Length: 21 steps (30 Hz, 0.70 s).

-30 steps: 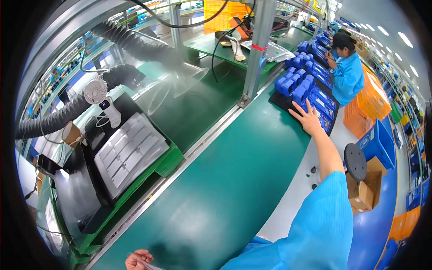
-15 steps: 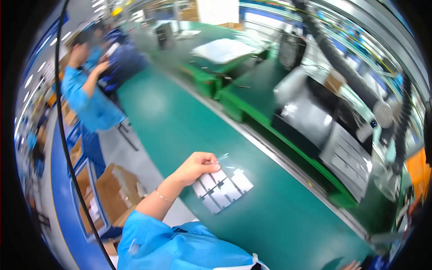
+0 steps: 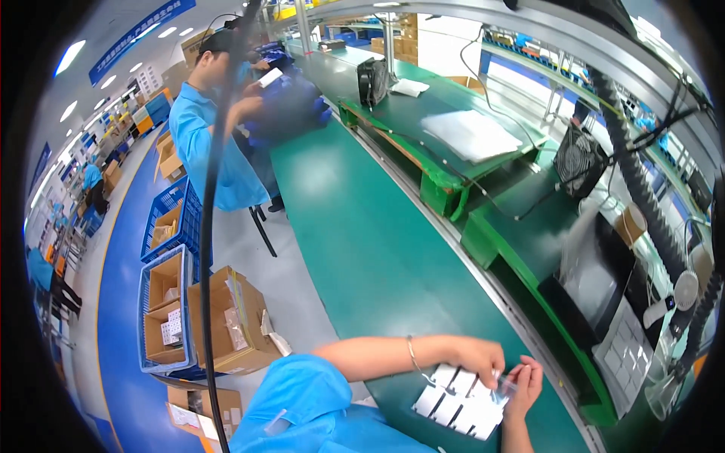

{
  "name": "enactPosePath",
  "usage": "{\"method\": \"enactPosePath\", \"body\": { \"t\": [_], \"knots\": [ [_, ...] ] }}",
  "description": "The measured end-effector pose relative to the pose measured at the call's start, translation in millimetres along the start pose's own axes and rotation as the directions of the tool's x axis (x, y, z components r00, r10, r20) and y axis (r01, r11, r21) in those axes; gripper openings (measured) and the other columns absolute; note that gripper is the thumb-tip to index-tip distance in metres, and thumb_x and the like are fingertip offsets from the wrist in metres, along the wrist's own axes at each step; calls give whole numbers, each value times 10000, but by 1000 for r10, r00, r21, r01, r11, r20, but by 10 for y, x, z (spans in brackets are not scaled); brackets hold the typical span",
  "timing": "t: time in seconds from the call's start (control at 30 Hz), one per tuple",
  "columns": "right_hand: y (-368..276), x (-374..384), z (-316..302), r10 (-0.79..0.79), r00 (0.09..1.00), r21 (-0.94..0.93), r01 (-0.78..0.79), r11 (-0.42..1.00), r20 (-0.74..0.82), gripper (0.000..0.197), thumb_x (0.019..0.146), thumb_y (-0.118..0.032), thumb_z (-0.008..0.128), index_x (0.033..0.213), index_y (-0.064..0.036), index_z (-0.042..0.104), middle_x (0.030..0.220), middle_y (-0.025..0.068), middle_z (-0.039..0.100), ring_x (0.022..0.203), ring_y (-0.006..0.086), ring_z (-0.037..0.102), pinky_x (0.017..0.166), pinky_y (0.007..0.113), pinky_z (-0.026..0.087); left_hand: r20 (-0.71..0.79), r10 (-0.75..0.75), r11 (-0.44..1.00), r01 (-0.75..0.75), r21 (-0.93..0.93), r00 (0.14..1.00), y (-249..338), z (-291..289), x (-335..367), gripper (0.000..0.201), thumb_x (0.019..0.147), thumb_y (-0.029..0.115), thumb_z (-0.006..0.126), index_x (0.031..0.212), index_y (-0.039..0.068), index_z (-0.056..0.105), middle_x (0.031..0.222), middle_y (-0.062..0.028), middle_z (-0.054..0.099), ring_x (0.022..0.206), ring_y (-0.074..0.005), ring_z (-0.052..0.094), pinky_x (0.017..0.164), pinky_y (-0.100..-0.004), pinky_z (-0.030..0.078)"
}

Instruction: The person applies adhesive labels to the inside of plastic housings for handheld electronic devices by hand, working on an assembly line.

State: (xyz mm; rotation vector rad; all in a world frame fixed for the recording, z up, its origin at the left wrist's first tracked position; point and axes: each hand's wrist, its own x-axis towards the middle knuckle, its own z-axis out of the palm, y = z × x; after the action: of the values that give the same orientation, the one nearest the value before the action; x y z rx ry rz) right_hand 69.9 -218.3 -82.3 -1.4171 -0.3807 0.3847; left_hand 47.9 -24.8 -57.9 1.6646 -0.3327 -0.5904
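A flat sheet of small white rectangular pieces (image 3: 455, 404) lies on the green conveyor belt (image 3: 362, 241) close in front of me. My left hand (image 3: 477, 353) reaches in from the left, its fingers curled on the sheet's far edge. My right hand (image 3: 526, 385) comes up from the lower edge and pinches the sheet's right corner, where a bit of clear film shows. The two hands almost touch above the sheet.
A co-worker in a blue coat (image 3: 202, 128) stands up the belt beside stacked blue trays (image 3: 291, 106). Cardboard boxes (image 3: 226, 317) and blue crates (image 3: 168, 298) sit on the floor at left. A black cable (image 3: 211, 226) hangs down. A green workbench (image 3: 453, 162), fan (image 3: 578, 151) and black hose (image 3: 642, 181) line the right.
My view has swung round to the belt in front of me. Half a second ago only my left hand lay on the white sheet; now my right hand grips it too.
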Motion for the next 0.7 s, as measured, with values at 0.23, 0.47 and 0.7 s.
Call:
{"method": "enactPosePath", "body": {
  "t": [0.23,0.47,0.7],
  "knots": [
    [72,6,-103,85,985,-153,-62,986,153,194,945,-126,491,1071,8,552,836,54,569,673,111,536,607,221,428,90,2,1000,-5,31,996,-107,63,-35,196,667,108,725,686,-36,593,630,-79,569,617,-154,545,544,-319,407],
    [61,66,-28,-41,985,-135,64,989,170,197,966,-128,452,976,41,552,779,55,548,575,84,507,532,205,398,73,53,985,-64,162,996,-213,58,45,262,651,182,740,706,-39,611,649,-121,581,627,-248,569,553,-363,408],
    [46,80,-15,-21,983,-110,42,993,184,168,951,-79,456,966,55,557,812,65,531,586,86,513,537,211,423,23,65,978,-68,199,998,-112,73,-28,234,658,197,736,712,-7,634,624,-137,568,619,-278,571,548,-381,407]
  ]
}}
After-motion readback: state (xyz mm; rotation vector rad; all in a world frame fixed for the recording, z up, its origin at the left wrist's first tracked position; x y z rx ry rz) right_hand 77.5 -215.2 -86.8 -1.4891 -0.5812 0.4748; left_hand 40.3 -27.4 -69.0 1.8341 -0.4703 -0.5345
